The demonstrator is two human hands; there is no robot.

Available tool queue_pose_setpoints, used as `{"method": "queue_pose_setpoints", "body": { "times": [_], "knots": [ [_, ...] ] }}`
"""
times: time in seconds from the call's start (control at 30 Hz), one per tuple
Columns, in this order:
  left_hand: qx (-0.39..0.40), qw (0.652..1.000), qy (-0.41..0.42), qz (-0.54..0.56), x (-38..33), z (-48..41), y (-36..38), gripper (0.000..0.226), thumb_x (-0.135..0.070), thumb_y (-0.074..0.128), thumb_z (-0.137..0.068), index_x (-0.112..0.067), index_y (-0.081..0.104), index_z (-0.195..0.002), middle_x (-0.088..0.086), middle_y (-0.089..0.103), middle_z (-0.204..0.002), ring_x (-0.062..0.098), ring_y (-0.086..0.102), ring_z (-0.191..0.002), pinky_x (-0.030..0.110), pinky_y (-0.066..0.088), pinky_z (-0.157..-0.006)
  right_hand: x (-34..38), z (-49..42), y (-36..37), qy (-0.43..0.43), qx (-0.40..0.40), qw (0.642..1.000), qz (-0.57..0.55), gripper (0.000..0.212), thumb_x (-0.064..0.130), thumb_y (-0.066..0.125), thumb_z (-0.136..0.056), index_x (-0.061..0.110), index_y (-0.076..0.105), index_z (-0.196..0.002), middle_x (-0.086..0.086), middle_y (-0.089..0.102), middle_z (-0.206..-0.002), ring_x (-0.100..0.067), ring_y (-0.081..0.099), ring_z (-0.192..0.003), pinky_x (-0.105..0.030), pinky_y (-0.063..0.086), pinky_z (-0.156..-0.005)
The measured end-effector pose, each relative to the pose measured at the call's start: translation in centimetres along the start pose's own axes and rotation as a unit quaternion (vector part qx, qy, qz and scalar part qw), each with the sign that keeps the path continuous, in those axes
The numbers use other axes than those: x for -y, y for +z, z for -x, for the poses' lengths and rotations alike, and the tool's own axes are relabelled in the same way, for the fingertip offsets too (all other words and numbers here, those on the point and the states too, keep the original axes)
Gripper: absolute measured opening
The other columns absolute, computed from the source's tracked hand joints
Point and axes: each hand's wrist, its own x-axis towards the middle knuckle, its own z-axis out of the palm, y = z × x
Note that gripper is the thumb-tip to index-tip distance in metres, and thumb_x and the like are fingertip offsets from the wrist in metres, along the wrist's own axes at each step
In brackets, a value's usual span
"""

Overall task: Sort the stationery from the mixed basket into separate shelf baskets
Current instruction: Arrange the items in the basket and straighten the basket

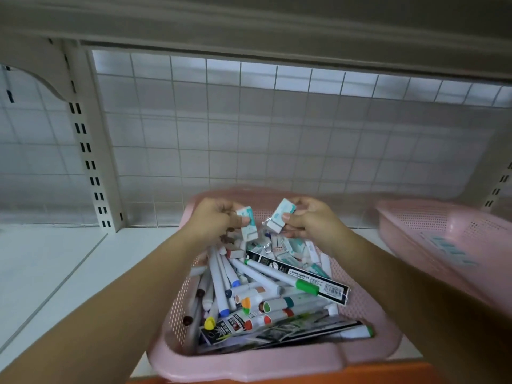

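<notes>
A pink mixed basket [243,365] sits on the white shelf in front of me, filled with white markers [221,284] with coloured caps, long black boxes [302,275] and a heap of small wrapped erasers [291,246] at its far end. My left hand [213,217] pinches a white and teal eraser [247,223] above that heap. My right hand [313,217] pinches a second wrapped eraser [280,217] beside it. Both hands hover over the basket's far end, close together.
A second pink basket [432,234] stands tilted at the right with several teal erasers [451,252] inside. The white shelf board [69,261] stretches to the left. A wire grid back panel [249,139] and a slotted upright [88,151] stand behind.
</notes>
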Motion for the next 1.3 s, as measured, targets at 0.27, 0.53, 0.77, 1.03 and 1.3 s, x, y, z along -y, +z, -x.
{"method": "queue_pose_setpoints", "body": {
  "times": [0.27, 0.53, 0.77, 1.03, 1.3],
  "knots": [
    [0.036, 0.989, -0.048, 0.136, -2.2, 0.3, 0.5, 0.015, 0.006, 0.064, -0.077, 0.003, 0.062, -0.091, 0.013, 0.072, -0.072, 0.018, 0.071, -0.065, 0.020, 0.057, -0.058, 2.0, 2.5, -2.6, 0.006, -0.001, 0.999, -0.034, 0.016, -0.009, 0.058, -0.084, 0.007, 0.055, -0.082, -0.007, 0.069, -0.065, -0.016, 0.068, -0.054, -0.026, 0.057, -0.051],
    [0.066, 0.992, -0.002, 0.103, -7.7, 1.2, 6.4, 0.013, 0.008, 0.060, -0.079, -0.004, 0.062, -0.084, 0.006, 0.069, -0.060, 0.012, 0.067, -0.054, 0.019, 0.056, -0.054, 4.7, 3.3, -9.5, -0.072, 0.003, 0.997, 0.000, 0.020, -0.005, 0.058, -0.084, 0.014, 0.054, -0.078, 0.006, 0.058, -0.048, -0.005, 0.034, -0.036, -0.013, 0.024, -0.037],
    [0.049, 0.993, -0.023, 0.108, -10.3, 0.0, 14.3, 0.012, 0.008, 0.059, -0.081, -0.004, 0.060, -0.082, 0.006, 0.069, -0.059, 0.013, 0.066, -0.053, 0.021, 0.055, -0.056, 6.4, 4.4, -18.3, -0.059, 0.037, 0.998, -0.009, 0.020, -0.008, 0.051, -0.085, 0.009, 0.060, -0.081, -0.008, 0.064, -0.060, -0.014, 0.057, -0.048, -0.019, 0.045, -0.044],
    [0.060, 0.996, -0.016, 0.068, -12.8, -1.4, 24.5, 0.012, 0.005, 0.062, -0.080, -0.004, 0.062, -0.089, 0.007, 0.071, -0.065, 0.014, 0.068, -0.059, 0.027, 0.055, -0.070, 6.6, 5.3, -29.1, -0.048, 0.054, 0.992, 0.101, 0.015, -0.004, 0.056, -0.083, 0.009, 0.057, -0.075, -0.011, 0.060, -0.069, -0.017, 0.054, -0.049, -0.021, 0.051, -0.049],
    [0.034, 0.997, -0.019, 0.065, -13.2, -1.9, 32.2, 0.013, 0.005, 0.063, -0.080, -0.008, 0.062, -0.080, 0.006, 0.070, -0.061, 0.013, 0.068, -0.057, 0.024, 0.057, -0.064, 5.3, 6.2, -37.8, -0.040, 0.061, 0.964, 0.257, 0.032, -0.008, 0.060, -0.082, 0.020, 0.058, -0.096, -0.004, 0.068, -0.075, -0.010, 0.061, -0.054, -0.021, 0.050, -0.056]
  ]
}}
